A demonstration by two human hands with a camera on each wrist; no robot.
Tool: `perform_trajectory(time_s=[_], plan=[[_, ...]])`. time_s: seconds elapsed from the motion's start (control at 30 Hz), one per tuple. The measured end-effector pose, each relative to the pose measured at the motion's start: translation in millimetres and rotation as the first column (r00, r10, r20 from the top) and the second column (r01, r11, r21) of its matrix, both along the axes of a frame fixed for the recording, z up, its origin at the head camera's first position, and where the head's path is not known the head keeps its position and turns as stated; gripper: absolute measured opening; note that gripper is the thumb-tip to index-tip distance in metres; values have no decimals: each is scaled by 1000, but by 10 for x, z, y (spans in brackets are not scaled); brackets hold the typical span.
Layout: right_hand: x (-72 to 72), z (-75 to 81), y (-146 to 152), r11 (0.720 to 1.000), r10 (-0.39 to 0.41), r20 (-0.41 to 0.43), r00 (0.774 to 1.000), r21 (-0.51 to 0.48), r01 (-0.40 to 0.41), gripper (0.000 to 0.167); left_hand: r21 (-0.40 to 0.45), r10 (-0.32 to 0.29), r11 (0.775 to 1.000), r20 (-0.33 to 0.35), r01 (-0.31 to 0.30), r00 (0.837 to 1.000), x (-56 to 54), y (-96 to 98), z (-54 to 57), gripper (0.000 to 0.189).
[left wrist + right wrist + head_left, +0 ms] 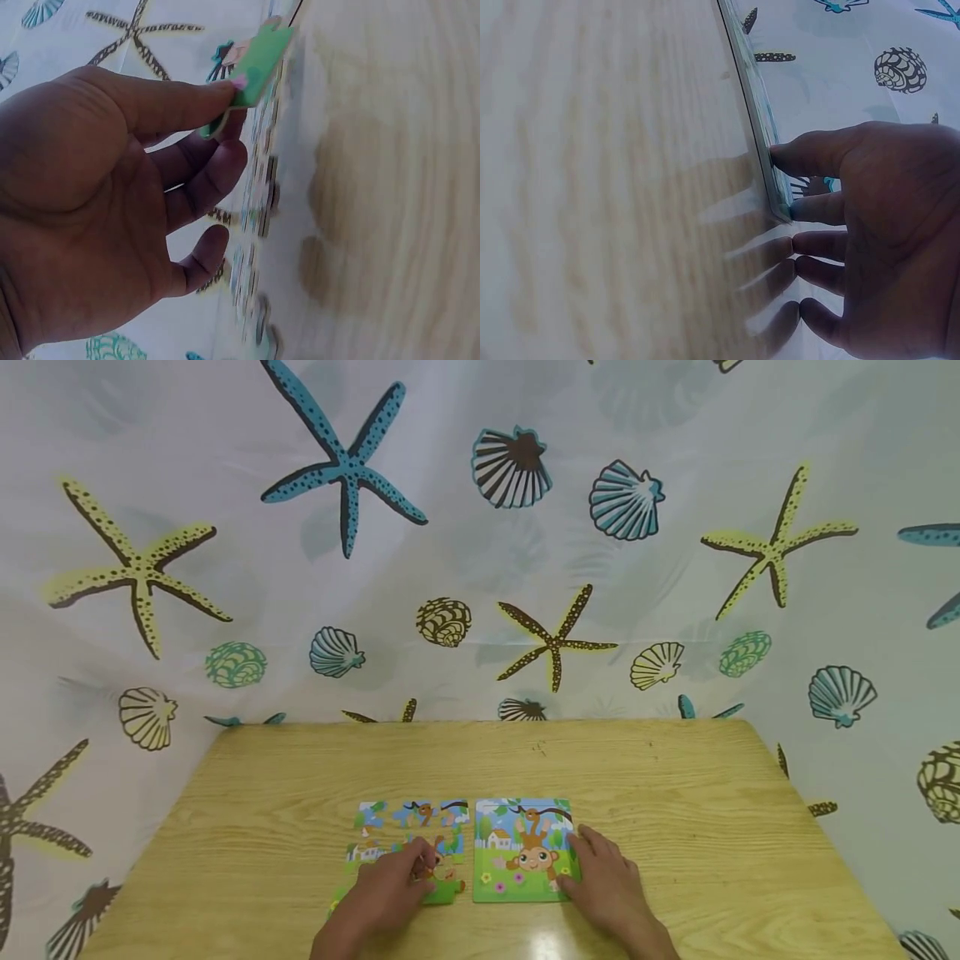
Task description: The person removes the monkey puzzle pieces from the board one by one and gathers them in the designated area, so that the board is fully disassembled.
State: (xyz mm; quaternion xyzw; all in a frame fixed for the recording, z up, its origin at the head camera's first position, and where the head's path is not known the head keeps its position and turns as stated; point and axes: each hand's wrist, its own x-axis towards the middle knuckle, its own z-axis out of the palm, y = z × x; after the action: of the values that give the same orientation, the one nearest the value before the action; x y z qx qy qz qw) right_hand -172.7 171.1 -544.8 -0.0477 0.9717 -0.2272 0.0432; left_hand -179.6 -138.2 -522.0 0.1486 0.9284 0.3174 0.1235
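Observation:
My left hand (390, 885) pinches a green jigsaw puzzle piece (259, 64) between thumb and fingers. The piece has a brown-tipped tab and a pink patch beside the thumb. Loose puzzle pieces (363, 852), printed with sky, houses and parts of a monkey, lie spread around and beyond this hand, which covers some of them. To the right is a square monkey picture board (517, 860) with a house and flowers. My right hand (603, 881) rests at the board's right side, with the thumb and index finger touching its edge and the other fingertips down on the table.
Both hands are over a wood-grain table (712, 827). A white cloth (450, 560) printed with starfish and shells hangs along its back and both sides. A narrow gap separates the loose pieces from the board.

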Motion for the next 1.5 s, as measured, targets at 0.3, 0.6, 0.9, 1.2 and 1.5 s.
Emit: perform_trajectory(time_s=[0.3, 0.6, 0.9, 1.2, 1.5], plan=[[14, 30, 23, 1000, -10, 6, 1000, 4, 10, 62, -97, 138, 986, 56, -133, 989, 46, -203, -6, 19], [20, 74, 31, 1000, -7, 11, 1000, 0, 7, 62, -193, 181, 966, 23, -174, 983, 59, -263, 3, 23], [15, 60, 22, 1000, -8, 11, 1000, -4, 8, 62, -176, 151, 972, -42, -156, 988, 37, -154, 37, 30], [39, 75, 51, 998, -10, 40, 999, -69, 13, 67, -58, -8, 998, -173, -2, 985, 32, 389, 44, 25], [71, 90, 185, 996, -12, 52, 999, -93, 17, 85, -98, -142, 987, -208, 124, 968, 16, 901, -5, 34]])
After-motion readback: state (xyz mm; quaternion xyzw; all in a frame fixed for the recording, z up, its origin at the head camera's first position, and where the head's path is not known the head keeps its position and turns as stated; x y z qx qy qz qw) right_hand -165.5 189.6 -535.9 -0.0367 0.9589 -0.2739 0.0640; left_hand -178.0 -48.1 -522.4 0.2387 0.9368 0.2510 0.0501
